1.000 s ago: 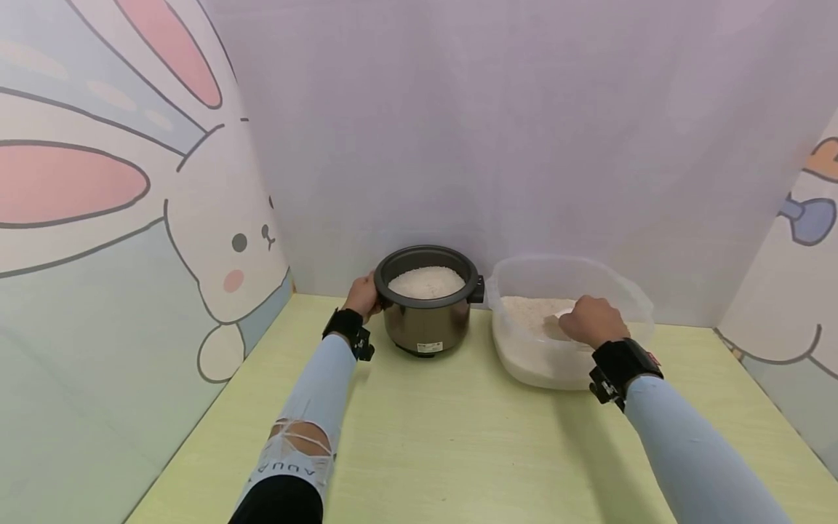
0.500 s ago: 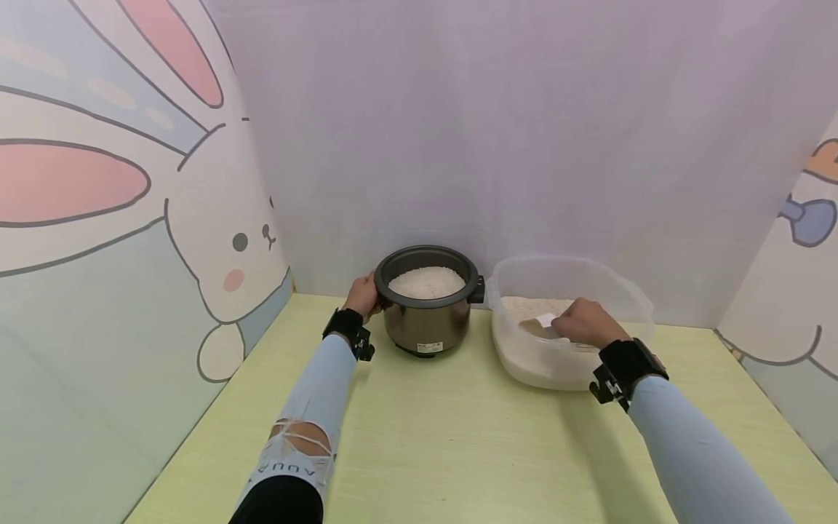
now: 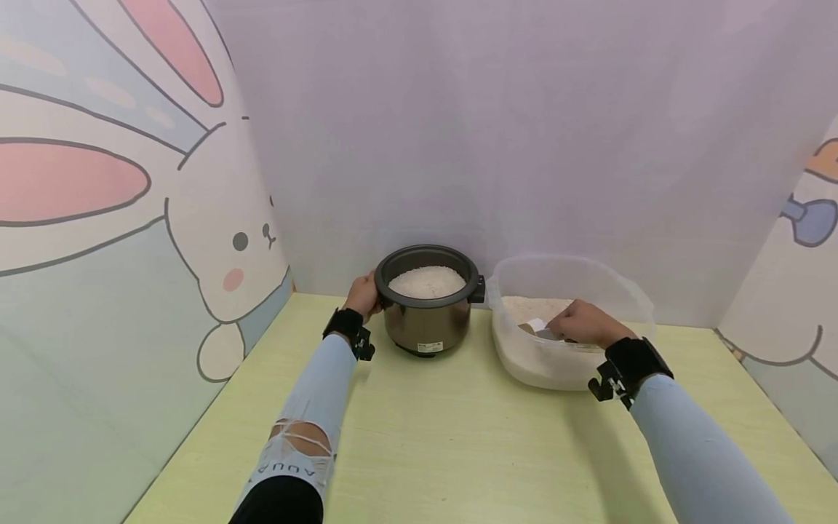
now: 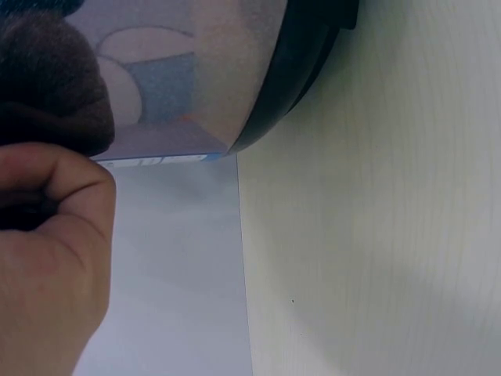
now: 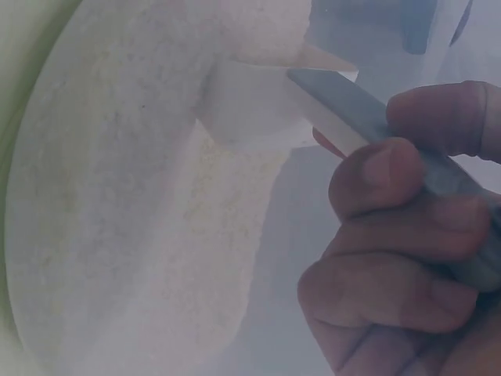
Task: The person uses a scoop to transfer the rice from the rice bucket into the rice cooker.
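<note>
A dark brown rice cooker, lidless, stands toward the back of the table with white rice in it. My left hand grips its left side, fingers curled in the left wrist view; the part gripped is mostly hidden. To the right is a translucent plastic bin, part filled with rice. Inside its rim, my right hand holds a scoop by its grey handle. The scoop's white bowl lies against the rice in the right wrist view.
The pale yellow table reaches to a lilac cloth backdrop. A printed panel with a cartoon rabbit borders the left side, and another cartoon panel the right. The cooker's right handle sits close to the bin.
My right hand has shifted slightly left within the bin, and the scoop's white bowl has come into view and moved left. The left hand and cooker have stayed in place.
</note>
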Available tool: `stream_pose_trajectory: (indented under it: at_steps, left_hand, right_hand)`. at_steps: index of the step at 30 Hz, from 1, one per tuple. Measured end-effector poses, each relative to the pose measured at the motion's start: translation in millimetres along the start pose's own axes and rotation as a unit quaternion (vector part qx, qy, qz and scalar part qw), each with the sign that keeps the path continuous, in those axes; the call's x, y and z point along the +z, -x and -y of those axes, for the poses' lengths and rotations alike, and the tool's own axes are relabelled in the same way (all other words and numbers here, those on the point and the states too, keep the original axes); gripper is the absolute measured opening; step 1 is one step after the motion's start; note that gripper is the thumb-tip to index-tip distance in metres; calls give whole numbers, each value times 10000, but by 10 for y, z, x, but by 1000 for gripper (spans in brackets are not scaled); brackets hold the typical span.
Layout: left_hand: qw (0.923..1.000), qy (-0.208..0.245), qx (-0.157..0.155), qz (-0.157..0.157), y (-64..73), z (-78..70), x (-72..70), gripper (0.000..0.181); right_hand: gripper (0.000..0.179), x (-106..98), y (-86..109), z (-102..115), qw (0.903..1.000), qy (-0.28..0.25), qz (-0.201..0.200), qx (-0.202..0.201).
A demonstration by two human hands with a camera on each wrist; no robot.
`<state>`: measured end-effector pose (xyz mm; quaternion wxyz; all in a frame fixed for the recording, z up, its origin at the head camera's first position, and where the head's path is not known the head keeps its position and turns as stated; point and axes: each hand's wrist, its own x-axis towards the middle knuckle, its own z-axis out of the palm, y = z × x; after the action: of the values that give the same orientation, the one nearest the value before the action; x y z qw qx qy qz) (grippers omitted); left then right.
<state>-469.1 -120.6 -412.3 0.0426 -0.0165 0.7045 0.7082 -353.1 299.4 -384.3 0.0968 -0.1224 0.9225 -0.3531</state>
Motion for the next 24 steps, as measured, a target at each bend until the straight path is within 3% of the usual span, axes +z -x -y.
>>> stream_pose_trajectory:
  at_steps: [5,10,24]
  left_hand:
    - [10000,-19,-16,-1,2,0,14,44]
    - [10000,-2,17,27,-4,4,11,44]
    - [9999,65,19,143,5,-12,-2,44]
  right_hand:
    - [24,-35,-17,-47,9992,-386,75,14]
    - [33,-78,-17,-65,9965,-809,210,100]
    - [45,-179,13,-112,9770,-1980,451,647]
